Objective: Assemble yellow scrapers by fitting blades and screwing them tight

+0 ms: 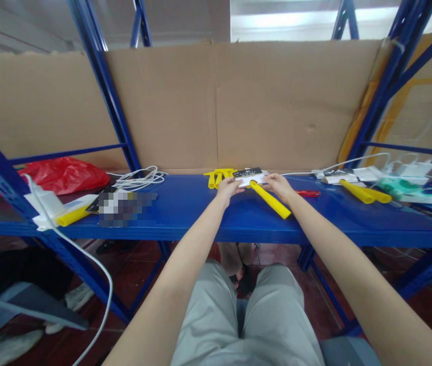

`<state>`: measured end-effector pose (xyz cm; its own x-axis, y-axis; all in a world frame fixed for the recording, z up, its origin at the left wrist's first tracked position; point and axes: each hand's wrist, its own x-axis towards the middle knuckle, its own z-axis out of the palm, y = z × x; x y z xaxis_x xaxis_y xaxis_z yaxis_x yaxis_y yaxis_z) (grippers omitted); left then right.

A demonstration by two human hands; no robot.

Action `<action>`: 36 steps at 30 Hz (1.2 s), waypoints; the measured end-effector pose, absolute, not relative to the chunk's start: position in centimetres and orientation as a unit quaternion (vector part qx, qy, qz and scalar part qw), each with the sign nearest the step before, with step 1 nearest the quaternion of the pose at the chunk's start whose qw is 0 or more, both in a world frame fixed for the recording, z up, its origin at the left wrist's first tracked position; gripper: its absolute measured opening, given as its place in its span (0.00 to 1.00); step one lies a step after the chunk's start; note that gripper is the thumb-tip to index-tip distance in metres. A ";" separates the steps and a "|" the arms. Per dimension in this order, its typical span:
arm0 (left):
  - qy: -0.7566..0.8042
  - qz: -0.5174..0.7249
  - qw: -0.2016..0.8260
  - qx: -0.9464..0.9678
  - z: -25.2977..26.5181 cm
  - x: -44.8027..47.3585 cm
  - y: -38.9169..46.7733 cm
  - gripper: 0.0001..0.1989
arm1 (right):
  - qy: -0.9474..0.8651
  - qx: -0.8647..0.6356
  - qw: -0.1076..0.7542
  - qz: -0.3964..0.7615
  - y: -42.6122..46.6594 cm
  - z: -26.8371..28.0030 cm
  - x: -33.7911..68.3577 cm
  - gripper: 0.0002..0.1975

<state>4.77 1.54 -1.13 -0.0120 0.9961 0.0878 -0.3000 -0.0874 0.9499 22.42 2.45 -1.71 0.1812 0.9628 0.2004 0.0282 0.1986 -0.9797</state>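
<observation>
Above the blue shelf, both hands hold a yellow-handled scraper (271,200) by its wide head. A black and white card or sleeve covers that head, and the handle points down and to the right toward me. My left hand (228,188) pinches the left end of the head. At the right end, the fingers of my right hand (280,186) are closed on it. Behind the left hand lie several yellow handles (218,178). A red object (308,193), perhaps a pen or cutter, lies just right of my right wrist.
The blue shelf (185,213) is backed by cardboard (277,101). On the left are a coiled white cable (143,178), a red plastic bag (68,175) and a yellow-handled tool (73,216). To the right lie more yellow handles (356,192) and a pale green object (404,189).
</observation>
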 end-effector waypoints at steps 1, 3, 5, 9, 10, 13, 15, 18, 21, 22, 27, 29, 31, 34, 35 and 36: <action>0.400 0.602 0.542 0.430 -1.2 4.8 1.7 0.08 | -0.508 -0.512 0.584 0.372 2.3 -1.7 22.3 0.09; 0.408 0.620 0.529 0.412 -1.3 4.9 1.9 0.10 | -0.522 -0.542 0.569 0.331 2.1 -1.6 22.3 0.10; 0.410 0.632 0.522 0.400 -1.4 4.9 2.0 0.10 | -0.544 -0.550 0.546 0.323 1.8 -1.6 22.3 0.13; 0.410 0.651 0.522 0.367 -1.2 4.9 1.9 0.10 | -0.582 -0.525 0.517 0.345 1.6 -1.8 22.3 0.17; 0.412 0.656 0.524 0.355 -1.2 4.9 1.8 0.11 | -0.585 -0.517 0.519 0.347 1.6 -1.9 22.3 0.18; 0.419 0.664 0.529 0.323 -0.9 4.9 1.6 0.12 | -0.597 -0.487 0.512 0.380 1.5 -2.1 22.2 0.19; 0.427 0.664 0.529 0.310 -0.8 5.0 1.4 0.12 | -0.612 -0.464 0.485 0.419 1.3 -2.3 22.0 0.21; 0.431 0.664 0.531 0.303 -0.7 5.0 1.3 0.13 | -0.643 -0.452 0.431 0.443 0.9 -2.4 21.9 0.22; 0.427 0.669 0.530 0.298 -0.7 5.1 1.2 0.13 | -0.664 -0.446 0.403 0.445 0.7 -2.3 21.7 0.21; 0.428 0.671 0.527 0.297 -0.7 5.1 1.1 0.14 | -0.668 -0.440 0.401 0.447 0.6 -2.3 21.7 0.21; 0.433 0.678 0.511 0.304 -0.9 5.1 1.3 0.21 | -0.690 -0.416 0.387 0.450 0.5 -2.2 21.5 0.24; 0.436 0.678 0.506 0.307 -1.0 5.0 1.4 0.24 | -0.700 -0.414 0.375 0.444 0.4 -2.1 21.4 0.25; 0.436 0.681 0.499 0.310 -1.2 5.0 1.6 0.26 | -0.705 -0.417 0.375 0.433 0.3 -2.1 21.2 0.25; 0.437 0.689 0.479 0.324 -1.4 4.9 1.8 0.28 | -0.705 -0.430 0.390 0.407 0.2 -2.1 20.8 0.23; 0.440 0.691 0.469 0.330 -1.4 4.9 1.9 0.27 | -0.704 -0.436 0.394 0.397 0.2 -2.1 20.7 0.23; 0.445 0.691 0.458 0.338 -1.5 4.9 1.9 0.27 | -0.706 -0.442 0.397 0.386 0.2 -2.1 20.6 0.22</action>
<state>4.87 1.94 -1.48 -0.3520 0.9341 0.0594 -0.3322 -0.1840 0.9251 20.61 0.18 -2.13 -0.2948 0.9300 0.2193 0.3171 0.3117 -0.8957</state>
